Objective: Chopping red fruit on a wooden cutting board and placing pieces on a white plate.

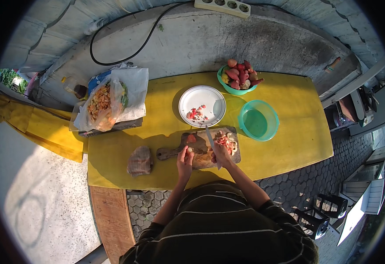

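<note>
My left hand (185, 161) pinches a small pale piece of food (190, 149) over the left part of a wooden cutting board (200, 161). My right hand (221, 155) grips a kitchen knife (209, 136), its blade pointing towards a white plate (182, 107). A reddish piece (191, 138) lies on the board above my left hand. Sliced red and cream pieces (226, 142) are heaped on the board's right side. Small red and pink bits (196, 114) lie on the plate, just beyond the board.
A green bowl of reddish tubers (240, 91) and a translucent green bowl (258, 120) stand beyond the board, to the right. A folded checked cloth (139, 161) lies left. A plastic bag of chopped food (101, 105) is at the back left. A concrete wall (186, 43) borders the yellow table (298, 132).
</note>
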`<act>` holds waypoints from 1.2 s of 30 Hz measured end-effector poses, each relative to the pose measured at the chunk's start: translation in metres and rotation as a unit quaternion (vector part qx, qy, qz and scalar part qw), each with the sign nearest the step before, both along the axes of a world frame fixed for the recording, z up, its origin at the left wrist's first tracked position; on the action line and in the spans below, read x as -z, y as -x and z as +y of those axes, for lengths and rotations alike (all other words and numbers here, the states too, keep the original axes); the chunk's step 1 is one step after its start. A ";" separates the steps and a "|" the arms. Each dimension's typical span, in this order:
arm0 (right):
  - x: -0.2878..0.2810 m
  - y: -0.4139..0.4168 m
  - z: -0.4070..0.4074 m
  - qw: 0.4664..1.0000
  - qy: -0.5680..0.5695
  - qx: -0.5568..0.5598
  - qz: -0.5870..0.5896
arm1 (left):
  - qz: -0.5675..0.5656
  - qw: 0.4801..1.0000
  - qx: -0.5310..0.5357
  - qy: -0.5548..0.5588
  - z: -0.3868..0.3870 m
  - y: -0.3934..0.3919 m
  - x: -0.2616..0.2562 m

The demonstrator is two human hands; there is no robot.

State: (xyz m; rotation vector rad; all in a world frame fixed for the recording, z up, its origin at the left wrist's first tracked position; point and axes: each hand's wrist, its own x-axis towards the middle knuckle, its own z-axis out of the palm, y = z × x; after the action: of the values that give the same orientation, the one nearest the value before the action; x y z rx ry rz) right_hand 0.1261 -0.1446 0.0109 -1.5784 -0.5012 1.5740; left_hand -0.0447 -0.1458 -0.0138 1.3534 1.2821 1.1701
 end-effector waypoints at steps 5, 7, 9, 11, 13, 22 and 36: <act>0.000 0.005 0.013 0.996 0.044 -0.082 0.000 | -0.042 0.999 0.002 0.005 -0.002 0.003 0.004; 0.000 0.011 0.021 0.995 0.063 -0.079 0.020 | -0.065 0.997 0.012 -0.025 -0.003 0.005 0.007; 0.001 0.012 0.026 0.993 0.082 -0.074 0.040 | -0.033 0.999 0.008 0.005 -0.004 0.007 0.006; 0.003 0.008 0.027 0.987 0.101 -0.064 0.106 | -0.001 0.999 0.006 0.036 -0.004 0.006 0.000; -0.001 0.007 0.022 0.983 0.124 -0.070 0.118 | 0.007 1.000 -0.001 0.020 -0.005 0.007 -0.001; -0.012 -0.014 -0.030 0.982 0.126 -0.093 0.101 | 0.187 0.979 0.009 -0.085 -0.005 0.004 -0.006; 0.024 -0.012 -0.073 0.839 -0.266 -0.269 -0.391 | 0.244 0.957 0.082 -0.132 -0.006 -0.022 -0.004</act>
State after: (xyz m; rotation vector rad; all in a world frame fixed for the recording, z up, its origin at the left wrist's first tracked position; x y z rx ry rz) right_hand 0.1377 -0.2172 -0.0128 -1.6391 -1.7946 0.9128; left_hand -0.0231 -0.1515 -0.0098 1.9987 1.3453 0.9456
